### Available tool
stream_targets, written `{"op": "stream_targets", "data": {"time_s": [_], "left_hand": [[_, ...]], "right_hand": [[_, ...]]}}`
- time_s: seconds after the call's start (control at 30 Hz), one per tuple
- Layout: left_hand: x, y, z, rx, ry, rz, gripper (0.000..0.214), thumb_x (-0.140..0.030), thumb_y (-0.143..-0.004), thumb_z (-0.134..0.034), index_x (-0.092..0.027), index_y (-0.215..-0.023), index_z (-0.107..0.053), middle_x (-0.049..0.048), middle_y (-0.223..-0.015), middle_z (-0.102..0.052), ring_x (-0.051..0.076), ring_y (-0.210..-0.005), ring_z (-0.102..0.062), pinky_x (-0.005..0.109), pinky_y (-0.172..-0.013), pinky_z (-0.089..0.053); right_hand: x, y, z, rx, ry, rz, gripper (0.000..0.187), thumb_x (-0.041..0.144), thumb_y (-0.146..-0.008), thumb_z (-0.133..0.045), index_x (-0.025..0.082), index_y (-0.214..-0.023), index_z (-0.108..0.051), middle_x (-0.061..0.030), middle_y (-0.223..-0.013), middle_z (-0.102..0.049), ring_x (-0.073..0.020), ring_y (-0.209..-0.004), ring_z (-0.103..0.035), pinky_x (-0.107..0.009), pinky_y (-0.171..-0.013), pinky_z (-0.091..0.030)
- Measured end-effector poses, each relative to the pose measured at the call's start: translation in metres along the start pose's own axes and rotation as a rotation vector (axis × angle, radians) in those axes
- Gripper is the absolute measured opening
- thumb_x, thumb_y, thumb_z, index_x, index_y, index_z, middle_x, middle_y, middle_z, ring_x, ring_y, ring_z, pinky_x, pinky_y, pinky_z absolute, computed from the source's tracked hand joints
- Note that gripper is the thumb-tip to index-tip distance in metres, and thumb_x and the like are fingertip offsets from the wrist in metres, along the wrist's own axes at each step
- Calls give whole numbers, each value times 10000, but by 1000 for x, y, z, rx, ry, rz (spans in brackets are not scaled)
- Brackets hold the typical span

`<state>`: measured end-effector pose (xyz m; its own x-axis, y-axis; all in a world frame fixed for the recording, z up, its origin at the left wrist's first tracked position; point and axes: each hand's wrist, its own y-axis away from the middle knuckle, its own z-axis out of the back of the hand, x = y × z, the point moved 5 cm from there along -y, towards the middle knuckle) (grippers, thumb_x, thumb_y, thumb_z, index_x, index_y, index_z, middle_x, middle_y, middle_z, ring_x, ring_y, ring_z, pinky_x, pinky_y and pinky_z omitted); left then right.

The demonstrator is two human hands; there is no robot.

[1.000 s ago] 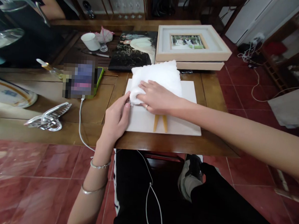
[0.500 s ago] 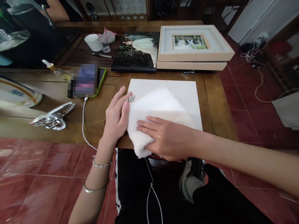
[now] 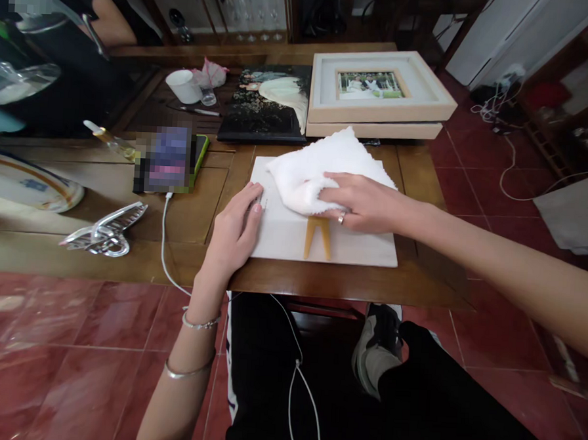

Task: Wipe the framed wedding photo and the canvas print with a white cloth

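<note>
A white rectangular board (image 3: pixel 278 242) lies flat near the table's front edge. Low on it shows a yellowish, two-legged piece (image 3: pixel 318 239), its top hidden under the cloth. My left hand (image 3: pixel 235 227) rests along the board's left edge, fingers stretched out over small dark print, with the thumb apart. Bunched under my right hand (image 3: pixel 356 203) is a fluffy white cloth (image 3: pixel 334 158), which the fingers grip and press onto the board. The cloth spreads over the board's upper part and past its far edge.
Behind the board are a dark photo panel (image 3: pixel 268 104) and stacked pale wooden picture frames (image 3: pixel 378 111). To the left lie a clear hair claw (image 3: pixel 105 228), a phone (image 3: pixel 198 159) on a white cable, and a dropper (image 3: pixel 110 138). A white cup (image 3: pixel 183 86) stands farther back.
My right hand has moved the cloth away from me, up the board, uncovering the lower part and the yellowish piece. The fingers now grip the cloth; my left hand has shifted slightly onto the board.
</note>
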<state>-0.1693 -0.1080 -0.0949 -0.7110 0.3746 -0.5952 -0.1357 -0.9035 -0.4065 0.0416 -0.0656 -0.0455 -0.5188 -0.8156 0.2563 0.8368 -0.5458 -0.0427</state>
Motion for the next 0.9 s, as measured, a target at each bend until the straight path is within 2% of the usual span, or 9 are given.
{"op": "stream_targets", "data": {"time_s": [0.1,0.23,0.4,0.57,0.7,0.8,0.9], "left_hand": [[-1,-1,-1,3,18,-5,373,-391,-1009,-422,-205,-1269,-614,84,-1400,-592,243,-1364,-494,474,-1169,-380],[-1,-1,-1,9,28,2,353,-385,-995,-455,-210,-1247,-630,82,-1405,-587,244,-1365,-492,479,-1169,-383],[-1,0,-1,5,29,-6,342,-346,-987,-472,-186,-1241,-636,102,-1404,-585,245,-1362,-496,470,-1170,-382],[-2,0,-1,2,28,-9,347,-310,-981,-475,-143,-1235,-641,136,-1393,-588,257,-1358,-500,462,-1166,-387],[-3,0,-1,7,19,4,340,-299,-978,-469,-155,-1233,-641,125,-1397,-587,247,-1361,-497,450,-1169,-385],[-3,0,-1,14,19,3,339,-297,-979,-469,-157,-1239,-636,121,-1407,-578,241,-1370,-487,445,-1174,-378],[-2,0,-1,17,17,0,340,-297,-977,-479,-157,-1245,-634,120,-1413,-574,241,-1372,-484,447,-1175,-376]], "right_hand": [[-12,-4,4,-54,-43,-23,174,236,-927,-457,179,-864,-609,-47,-806,-592,-226,-848,-550,-335,-775,-374],[-29,-9,7,-128,-57,-67,168,239,-926,-442,192,-845,-582,-13,-723,-548,-197,-743,-503,-317,-748,-331],[-51,-4,5,-224,7,-203,237,323,-941,-438,181,-852,-606,-36,-701,-546,-232,-775,-525,-325,-722,-335],[-54,15,0,-275,57,-264,276,319,-936,-423,157,-899,-644,-96,-826,-616,-276,-881,-574,-379,-773,-410],[-37,41,-3,-317,69,-255,217,232,-907,-453,168,-903,-660,-141,-1013,-680,-325,-1064,-598,-462,-860,-482],[-6,64,-6,-336,34,-133,172,183,-892,-492,190,-903,-663,-153,-1252,-654,-311,-1227,-565,-526,-1001,-478],[30,87,-12,-325,-3,28,143,146,-871,-523,191,-839,-655,-188,-1375,-584,-292,-1344,-489,-580,-1104,-416]]}}
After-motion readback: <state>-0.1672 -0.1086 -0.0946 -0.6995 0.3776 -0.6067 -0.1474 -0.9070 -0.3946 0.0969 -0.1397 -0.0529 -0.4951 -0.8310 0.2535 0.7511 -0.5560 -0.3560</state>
